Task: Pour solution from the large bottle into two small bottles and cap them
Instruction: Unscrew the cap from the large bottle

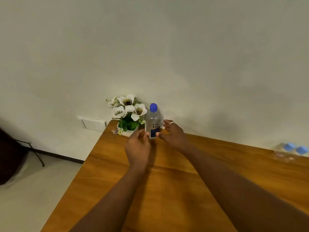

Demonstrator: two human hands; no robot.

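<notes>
The large clear bottle, with a blue cap and a dark blue label, stands upright on the wooden table near its far edge by the wall. My left hand is just left of the bottle's base, fingers loosely bent and holding nothing. My right hand is just right of the bottle with fingers spread; its thumb tip reaches the lower label. Neither hand wraps the bottle. Two small clear bottles with light blue caps sit at the far right of the table, blurred.
A white pot of artificial white flowers stands right beside the large bottle on its left. The table's left edge runs diagonally, with floor beyond it. A wall socket and a dark stand are to the left.
</notes>
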